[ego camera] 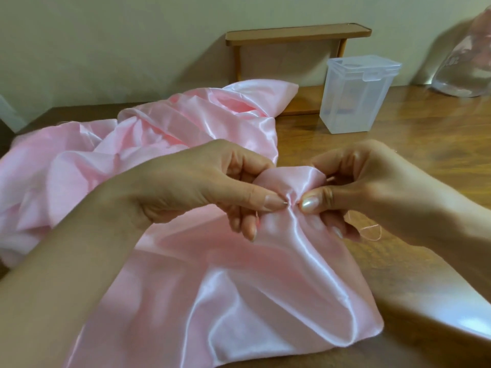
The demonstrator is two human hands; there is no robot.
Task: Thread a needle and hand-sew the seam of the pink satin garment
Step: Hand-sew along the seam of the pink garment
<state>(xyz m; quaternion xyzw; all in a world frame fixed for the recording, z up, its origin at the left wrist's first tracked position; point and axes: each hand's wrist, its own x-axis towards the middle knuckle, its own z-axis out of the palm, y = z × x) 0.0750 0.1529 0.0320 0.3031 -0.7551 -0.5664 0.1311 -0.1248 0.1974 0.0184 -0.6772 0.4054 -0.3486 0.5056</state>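
Head view: pink satin garment [239,301], glossy and creased, lies on the tabletop [398,155] from the near edge to far left. Left hand [212,187] and right hand [372,187] pinch one bunched fold, thumbs nearly meeting, probably steadying the seam for a stitch. Needle [284,203] tip at the left thumb. Thread [372,229] trails under the right hand. Beyond: clear box [356,99], wooden shelf [297,33].

No text could be read; faint print on the clear plastic bag [463,63] was too blurred.

left grip [207,187] pinching, right grip [366,181] pinching
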